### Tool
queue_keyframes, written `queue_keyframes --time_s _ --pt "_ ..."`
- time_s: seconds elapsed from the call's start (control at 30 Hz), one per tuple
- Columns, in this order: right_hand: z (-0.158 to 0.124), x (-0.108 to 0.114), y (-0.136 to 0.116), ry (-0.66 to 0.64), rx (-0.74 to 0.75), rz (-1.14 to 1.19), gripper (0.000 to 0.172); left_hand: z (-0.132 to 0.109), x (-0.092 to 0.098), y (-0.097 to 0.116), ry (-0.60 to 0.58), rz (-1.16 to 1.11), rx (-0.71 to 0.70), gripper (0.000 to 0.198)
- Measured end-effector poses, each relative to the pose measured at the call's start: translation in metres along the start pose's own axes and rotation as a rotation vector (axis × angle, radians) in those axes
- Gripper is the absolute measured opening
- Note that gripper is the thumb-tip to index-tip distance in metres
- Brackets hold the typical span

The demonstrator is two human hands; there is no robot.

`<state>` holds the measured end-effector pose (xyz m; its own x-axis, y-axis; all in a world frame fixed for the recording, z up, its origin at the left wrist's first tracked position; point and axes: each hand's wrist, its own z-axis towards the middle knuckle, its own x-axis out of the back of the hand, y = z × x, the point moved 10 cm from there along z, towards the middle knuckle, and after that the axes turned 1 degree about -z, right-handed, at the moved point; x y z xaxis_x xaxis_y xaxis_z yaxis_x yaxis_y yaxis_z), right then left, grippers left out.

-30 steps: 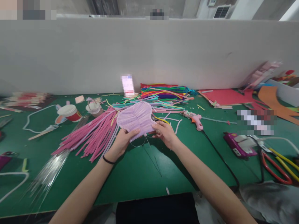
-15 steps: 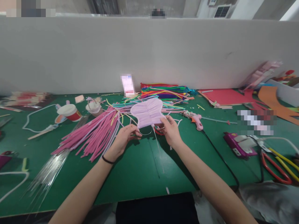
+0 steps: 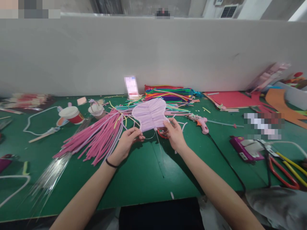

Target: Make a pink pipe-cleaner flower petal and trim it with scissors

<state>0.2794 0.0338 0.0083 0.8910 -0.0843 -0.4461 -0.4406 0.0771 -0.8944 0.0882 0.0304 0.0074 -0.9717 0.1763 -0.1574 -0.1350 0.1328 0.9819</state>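
A lilac pipe-cleaner piece [image 3: 151, 113], ribbed and wavy-edged like a petal, is held up over the table in front of me. My left hand [image 3: 128, 139] pinches at its lower left corner, where a thin wire loop [image 3: 150, 137] curves below the bottom edge. The lower right corner is gripped between the thumb and fingers of my right hand [image 3: 175, 132]. A thin straight wire [image 3: 160, 145] hangs down from the middle of the bottom edge. Behind my right fingers, red scissor handles [image 3: 163, 133] are partly hidden.
Pink pipe cleaners [image 3: 96, 137] fan out on the left beside a paper cup [image 3: 72, 114] and bare wires [image 3: 51, 175]. A pink glue gun [image 3: 203, 124] with a black cord lies right, near a purple power strip [image 3: 247, 149] and pliers [image 3: 284, 172]. Coloured pipe cleaners [image 3: 168, 92] lie behind.
The lilac piece has shifted slightly left and up, tilting a little. My left fingers have drawn closer together at its corner. My right hand keeps its grip.
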Motion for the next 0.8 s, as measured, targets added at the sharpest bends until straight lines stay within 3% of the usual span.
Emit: queue_keyframes --time_s 0.27,0.47,0.8 --pt "-0.004 -0.004 0.007 0.006 -0.050 -0.018 0.035 0.001 0.013 0.010 0.119 0.084 -0.139 0.016" --pt "-0.003 -0.003 0.013 -0.003 -0.111 0.052 0.039 0.005 0.006 0.003 0.046 0.056 -0.073 0.024" --pt "-0.012 -0.024 0.025 -0.129 -0.203 0.034 0.038 0.001 0.007 0.017 0.066 0.191 -0.221 0.028"
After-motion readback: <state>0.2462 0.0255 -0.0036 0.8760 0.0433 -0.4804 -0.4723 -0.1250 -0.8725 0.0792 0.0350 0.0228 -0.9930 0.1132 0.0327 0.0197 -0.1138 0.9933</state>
